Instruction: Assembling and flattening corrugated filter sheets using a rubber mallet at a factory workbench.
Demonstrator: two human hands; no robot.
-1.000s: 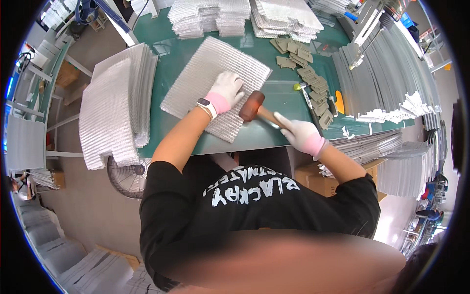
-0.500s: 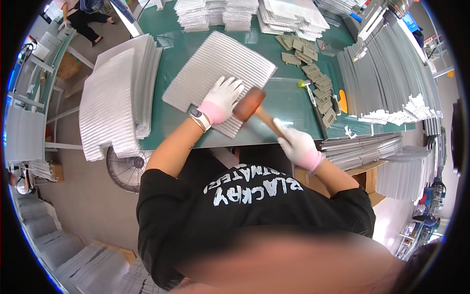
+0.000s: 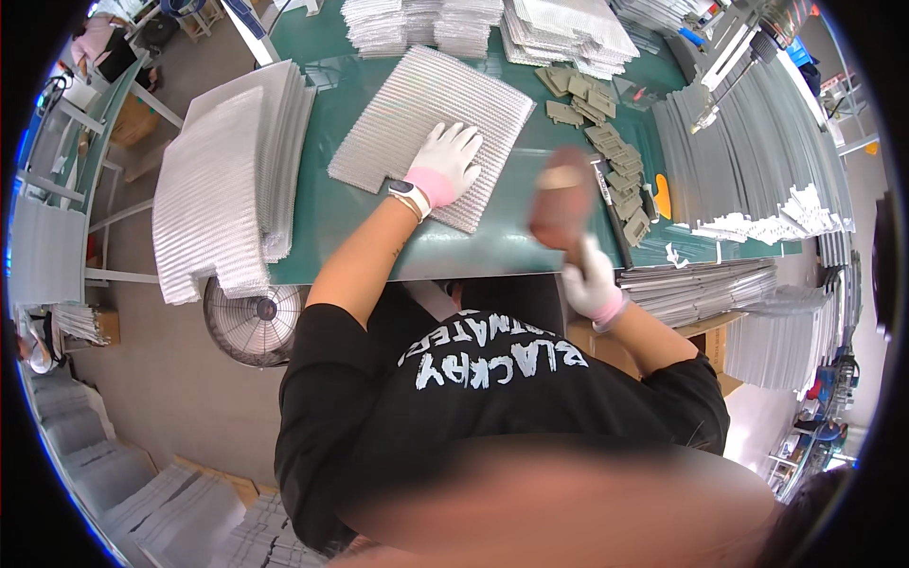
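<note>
I am watching a green table (image 3: pixel 473 257) spreading under the work, its near edge running just in front of a black shirt (image 3: pixel 511 412). Grey floor (image 3: pixel 156 379) is showing on the left, where a round fan (image 3: pixel 254 324) is standing below the table's corner and a person (image 3: pixel 99 43) is working farther off.

Stacks are hemming in the surface: ribbed panels (image 3: pixel 204 189) on the left, two white piles (image 3: pixel 421 24) along the far side, thin grey sheets (image 3: pixel 762 161) on the right. Olive plastic pieces (image 3: pixel 620 175) are lying in a trail beside those sheets.

In the middle, a silvery ribbed panel (image 3: pixel 402 123) is lying askew. The gloved left grip (image 3: pixel 447 166) is resting flat on it, fingers extended and grasping nothing, covering part of it. The right grip (image 3: pixel 594 284) is clenching the handle of a mallet (image 3: pixel 561 199), apart from the panel. The mallet's head is blurring, and I am not managing to tell whether it is touching the table.
</note>
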